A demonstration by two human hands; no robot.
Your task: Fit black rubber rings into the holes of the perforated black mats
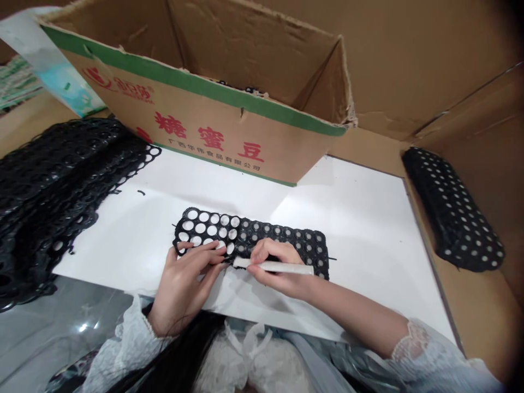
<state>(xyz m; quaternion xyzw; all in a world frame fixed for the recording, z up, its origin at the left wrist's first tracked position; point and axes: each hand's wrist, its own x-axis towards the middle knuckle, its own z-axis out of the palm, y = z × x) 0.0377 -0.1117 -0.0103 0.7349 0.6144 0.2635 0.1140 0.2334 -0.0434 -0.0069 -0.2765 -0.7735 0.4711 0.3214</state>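
Observation:
A black rubbery sheet [282,232] with rows of round holes lies flat on the white board. Its left part shows white through the holes, while the right part has greyish, filled-looking circles. My left hand [190,278] rests at the sheet's lower left edge, fingers stretched over the holes and thumb near the front edge. In my right hand [280,267] is a slim white stick-shaped tool [290,267], held like a pen. Its left tip is at the front edge of the sheet, near my left thumb. Whether the tip touches the sheet is hard to tell.
A big open cardboard box [221,125] stands behind the sheet, with black pieces partly visible inside. Many black perforated sheets [61,180] are heaped at left. A black bundle with pale dots [454,213] lies at right. Small black scraps dot the white board [368,229].

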